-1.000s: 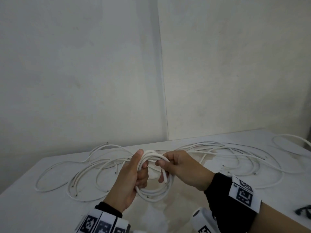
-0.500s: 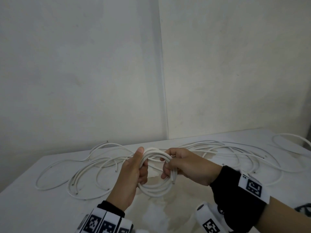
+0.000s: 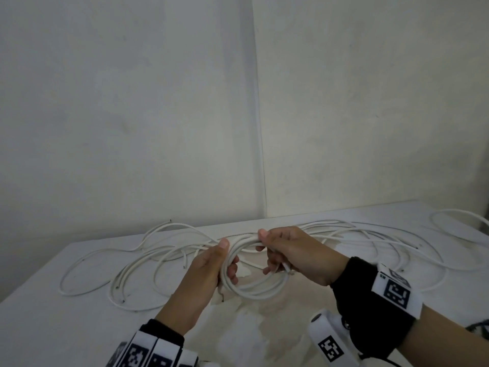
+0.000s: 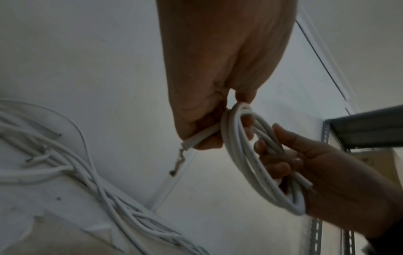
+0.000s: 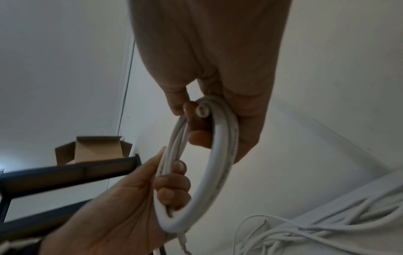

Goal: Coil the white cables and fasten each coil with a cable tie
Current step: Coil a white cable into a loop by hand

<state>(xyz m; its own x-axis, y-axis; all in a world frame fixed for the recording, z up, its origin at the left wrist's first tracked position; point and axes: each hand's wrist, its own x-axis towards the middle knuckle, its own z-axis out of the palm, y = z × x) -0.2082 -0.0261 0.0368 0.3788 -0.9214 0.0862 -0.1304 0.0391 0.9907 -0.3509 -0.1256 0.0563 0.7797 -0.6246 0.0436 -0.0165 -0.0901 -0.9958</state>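
Observation:
A small coil of white cable (image 3: pixel 254 290) hangs between both hands above the table (image 3: pixel 39 327). My left hand (image 3: pixel 211 266) grips the coil's left side, thumb up, fingers curled through the loop; a bare cable end (image 4: pixel 187 146) pokes out below its fist. My right hand (image 3: pixel 288 250) grips the coil's top right, fingers wrapped round the strands (image 4: pixel 268 143), with the other cable end (image 4: pixel 305 184) sticking out by the palm. In the right wrist view the coil (image 5: pixel 220 155) runs from my right hand (image 5: pixel 207 120) down to my left hand (image 5: pixel 170 186). No cable tie is visible.
Several loose white cables (image 3: pixel 148 260) sprawl across the white table behind the hands, reaching the far right (image 3: pixel 449 226). The table stands in a wall corner. A dark shelf with an open cardboard box (image 5: pixel 93 150) shows in the wrist views.
My right hand has slid up and round to the top right of the coil, closing its fingers over the strands. The left hand keeps its grip; the coil has risen slightly.

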